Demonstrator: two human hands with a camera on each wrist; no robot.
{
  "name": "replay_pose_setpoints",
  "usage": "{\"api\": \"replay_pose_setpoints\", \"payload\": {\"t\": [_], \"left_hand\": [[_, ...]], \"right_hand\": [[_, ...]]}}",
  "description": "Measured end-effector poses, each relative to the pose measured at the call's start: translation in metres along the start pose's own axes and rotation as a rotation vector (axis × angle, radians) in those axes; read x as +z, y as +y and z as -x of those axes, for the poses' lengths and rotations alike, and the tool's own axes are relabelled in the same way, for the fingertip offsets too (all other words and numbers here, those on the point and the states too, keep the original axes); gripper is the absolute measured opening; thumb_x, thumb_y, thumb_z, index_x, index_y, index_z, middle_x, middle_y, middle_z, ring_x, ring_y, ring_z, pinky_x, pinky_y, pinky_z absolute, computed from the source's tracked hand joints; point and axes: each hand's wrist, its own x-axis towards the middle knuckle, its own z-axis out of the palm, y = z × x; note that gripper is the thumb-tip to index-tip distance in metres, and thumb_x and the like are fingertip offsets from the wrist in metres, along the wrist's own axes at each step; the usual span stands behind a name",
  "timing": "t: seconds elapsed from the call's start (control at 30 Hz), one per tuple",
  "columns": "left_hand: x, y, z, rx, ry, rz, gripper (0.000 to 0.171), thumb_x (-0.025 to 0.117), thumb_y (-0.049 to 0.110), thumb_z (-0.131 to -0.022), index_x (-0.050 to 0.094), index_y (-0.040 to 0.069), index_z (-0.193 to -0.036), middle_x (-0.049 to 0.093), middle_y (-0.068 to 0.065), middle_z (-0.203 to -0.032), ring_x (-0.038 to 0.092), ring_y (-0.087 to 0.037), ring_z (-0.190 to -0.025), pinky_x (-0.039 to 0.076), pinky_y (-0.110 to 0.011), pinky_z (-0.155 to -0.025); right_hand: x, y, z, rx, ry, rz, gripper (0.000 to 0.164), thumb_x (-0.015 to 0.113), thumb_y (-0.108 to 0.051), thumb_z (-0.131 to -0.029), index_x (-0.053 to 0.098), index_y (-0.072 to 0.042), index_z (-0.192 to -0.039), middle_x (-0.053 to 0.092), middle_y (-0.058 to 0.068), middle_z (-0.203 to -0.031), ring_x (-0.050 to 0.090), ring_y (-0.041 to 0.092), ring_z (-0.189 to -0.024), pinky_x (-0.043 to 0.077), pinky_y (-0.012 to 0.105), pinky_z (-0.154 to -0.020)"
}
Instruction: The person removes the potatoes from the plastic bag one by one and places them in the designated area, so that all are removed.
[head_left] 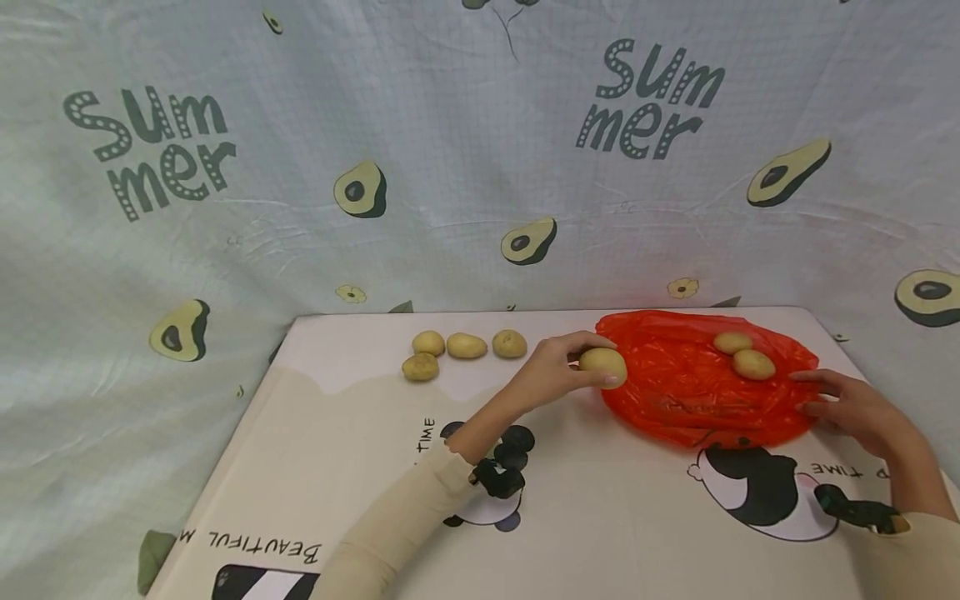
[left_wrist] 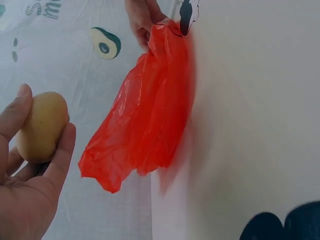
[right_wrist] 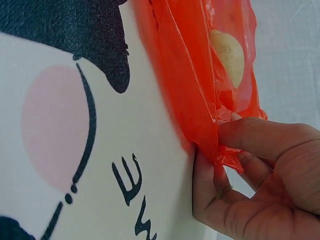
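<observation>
My left hand grips a potato at the left edge of a red plastic bag. In the left wrist view the held potato sits between thumb and fingers, apart from the bag. My right hand pinches the bag's right edge; the right wrist view shows thumb and fingers of that hand on the crumpled film. Two potatoes, one behind and one in front, lie within the bag's outline toward its right side.
At the back left of the table, several potatoes rest in a loose group, among them one nearest and one rightmost. A printed curtain hangs right behind the table's far edge.
</observation>
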Motion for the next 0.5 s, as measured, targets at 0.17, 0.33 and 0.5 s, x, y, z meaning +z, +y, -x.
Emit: {"api": "replay_pose_setpoints", "payload": {"t": [0.17,0.33,0.5], "left_hand": [[-0.007,-0.004,0.005,0.0,0.01,-0.007,0.048,0.082,0.025,-0.087,0.067,0.014,-0.131,0.066,0.003,-0.123,0.062,-0.008,-0.107,0.053,-0.018,-0.091],[-0.012,-0.01,0.007,0.003,0.017,0.001,0.05,0.083,0.02,-0.086,0.068,0.011,-0.132,0.066,0.0,-0.127,0.063,-0.01,-0.106,0.053,-0.02,-0.091],[-0.016,-0.011,0.009,0.014,0.02,-0.018,0.049,0.085,0.019,-0.083,0.069,0.013,-0.13,0.068,-0.001,-0.125,0.063,-0.01,-0.104,0.054,-0.02,-0.091]], "right_hand": [[0.0,-0.001,-0.001,0.017,0.016,0.002,0.064,0.057,-0.006,-0.1,0.021,0.016,-0.148,0.016,0.051,-0.142,0.032,0.065,-0.121,0.058,0.051,-0.087],[0.001,-0.002,-0.003,0.021,0.02,0.006,0.063,0.056,-0.006,-0.1,0.021,0.016,-0.148,0.016,0.052,-0.143,0.032,0.066,-0.122,0.057,0.055,-0.09],[0.002,-0.001,-0.002,0.011,0.018,0.01,0.063,0.056,-0.006,-0.1,0.021,0.016,-0.148,0.017,0.052,-0.142,0.033,0.066,-0.122,0.057,0.054,-0.089]]}}
